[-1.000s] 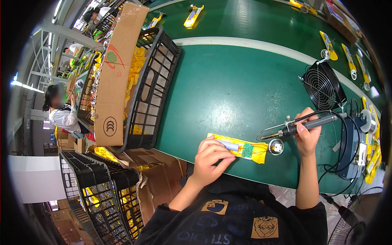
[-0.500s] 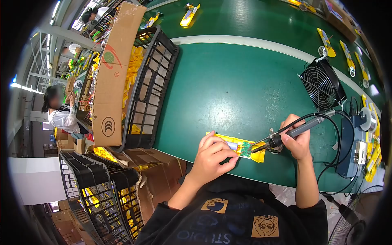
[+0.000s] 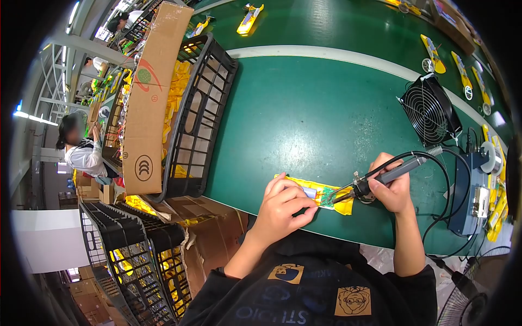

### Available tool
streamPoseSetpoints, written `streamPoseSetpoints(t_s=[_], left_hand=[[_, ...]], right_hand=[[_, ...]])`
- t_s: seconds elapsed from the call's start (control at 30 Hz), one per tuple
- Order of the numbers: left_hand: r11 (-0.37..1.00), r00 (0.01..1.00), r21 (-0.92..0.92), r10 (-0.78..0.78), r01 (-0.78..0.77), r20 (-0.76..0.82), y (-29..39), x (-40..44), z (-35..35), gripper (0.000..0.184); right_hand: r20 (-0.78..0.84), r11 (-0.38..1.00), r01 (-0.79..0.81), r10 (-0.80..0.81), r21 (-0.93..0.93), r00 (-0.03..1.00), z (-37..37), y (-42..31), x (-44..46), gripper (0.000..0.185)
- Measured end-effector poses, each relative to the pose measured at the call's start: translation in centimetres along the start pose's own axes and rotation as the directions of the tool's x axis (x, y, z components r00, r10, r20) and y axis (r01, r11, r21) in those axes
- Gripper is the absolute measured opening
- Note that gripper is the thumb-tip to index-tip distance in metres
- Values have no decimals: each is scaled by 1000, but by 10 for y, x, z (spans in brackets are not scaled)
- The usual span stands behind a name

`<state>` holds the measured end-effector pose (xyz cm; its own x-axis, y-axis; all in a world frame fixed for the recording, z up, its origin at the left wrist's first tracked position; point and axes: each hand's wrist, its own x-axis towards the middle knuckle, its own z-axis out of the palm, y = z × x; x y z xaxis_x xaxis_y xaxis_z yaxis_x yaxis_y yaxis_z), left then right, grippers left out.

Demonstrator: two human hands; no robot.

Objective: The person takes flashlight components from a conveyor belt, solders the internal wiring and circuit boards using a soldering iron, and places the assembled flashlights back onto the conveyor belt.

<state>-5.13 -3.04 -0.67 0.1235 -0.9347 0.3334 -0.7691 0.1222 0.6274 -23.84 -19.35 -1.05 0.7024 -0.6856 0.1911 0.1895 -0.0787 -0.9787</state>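
My left hand (image 3: 284, 204) is closed on a yellow plastic casing (image 3: 345, 207), pressing it down near the table's front edge. Inside the casing lie a small green circuit board (image 3: 328, 196) and a silvery-blue cylinder (image 3: 309, 192), beside the fingertips. In my right hand (image 3: 392, 187) is a soldering iron (image 3: 401, 170), its handle gripped by thumb and fingers and its tip pointing left, down at the board. Whether the tip touches the board is too small to tell. A metal object (image 3: 365, 196), partly hidden by the iron, stands behind the casing's right end.
A black fan (image 3: 430, 110) stands at right, near a blue soldering station (image 3: 465, 204) with cables. At left is a black crate (image 3: 204, 117) of yellow parts against a cardboard box (image 3: 145, 108). Yellow pieces (image 3: 250, 19) lie on the far green belt. A co-worker (image 3: 84, 149) is at far left.
My right hand and the soldering iron have shifted slightly left over the board. The left hand keeps its hold on the casing. Yellow pieces on the belt sit a little further left.
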Motion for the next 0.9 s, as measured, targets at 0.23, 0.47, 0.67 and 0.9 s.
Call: streamPoseSetpoints(t_s=[0.23,0.47,0.67,0.9], left_hand=[[1000,1000,-17,1,-1,4,-2,-1,0,14],[1000,1000,-14,-4,5,10,-3,-2,1,14],[1000,1000,-13,-1,2,11,-3,-1,1,15],[1000,1000,-10,0,0,6,-3,0,1,14]], right_hand=[[-30,999,6,-5,37,1000,0,1,-1,7],[-43,999,32,-30,31,999,2,2,-1,6],[-17,999,32,-32,19,999,0,3,-1,7],[-6,1000,27,-27,-1,1000,0,1,0,8]])
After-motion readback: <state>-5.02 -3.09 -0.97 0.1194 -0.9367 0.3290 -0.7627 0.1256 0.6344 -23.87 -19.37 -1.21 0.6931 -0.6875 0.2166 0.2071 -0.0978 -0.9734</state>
